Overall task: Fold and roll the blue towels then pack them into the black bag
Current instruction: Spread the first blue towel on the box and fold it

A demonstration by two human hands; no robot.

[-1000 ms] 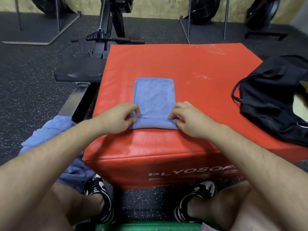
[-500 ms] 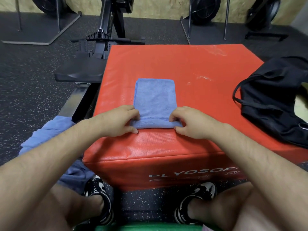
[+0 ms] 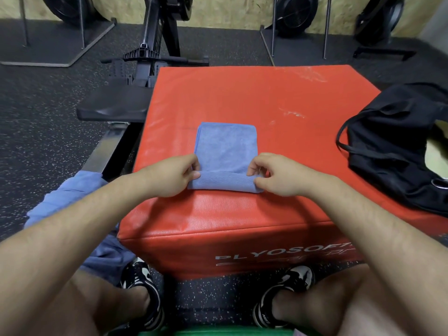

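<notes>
Near the front edge of the red plyo box (image 3: 242,93), a folded blue towel (image 3: 226,151) is lying flat, its near end turned up into a short roll. Left hand (image 3: 169,177) is pinching the roll's left end, grip curled on the cloth. Right hand (image 3: 278,175) is pinching the right end likewise. Black bag (image 3: 392,151) is sitting on the box's right side, well apart from the towel. More blue cloth (image 3: 65,197) is lying heaped low on the left, beside the box.

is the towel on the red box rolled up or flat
Partly rolled: the blue towel has its near end rolled, pinched by the left hand and right hand; the rest lies flat on the red box.
</notes>
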